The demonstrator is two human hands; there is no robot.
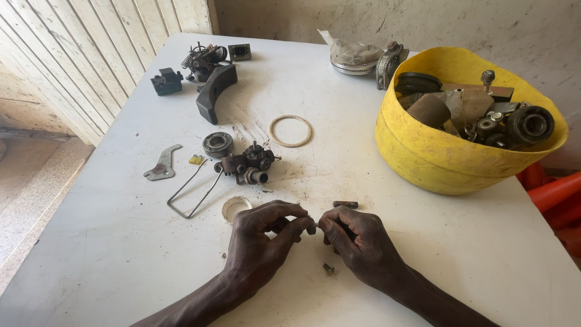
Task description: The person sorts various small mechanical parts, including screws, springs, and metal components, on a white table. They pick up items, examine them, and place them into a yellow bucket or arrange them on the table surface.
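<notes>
- Two hands meet low over the white surface: my left hand and my right hand each have a narrow fingertip grip pinched on one small metal part, held between them just above the top.
- I judge the part light, stiff and hard, probably greasy and so slippery; it is too small to read its shape, and the fingertips are the only place to hold it.
- One loose screw lies just below my right hand, a short dark pin just beyond it, a white ring cap by my left; all would roll or scatter if brushed.
- Farther out sit a bent wire clip, a carburettor-like body and a thin tan ring.
- Open room lies to my right front; the yellow tub of parts stands near the right edge.
</notes>
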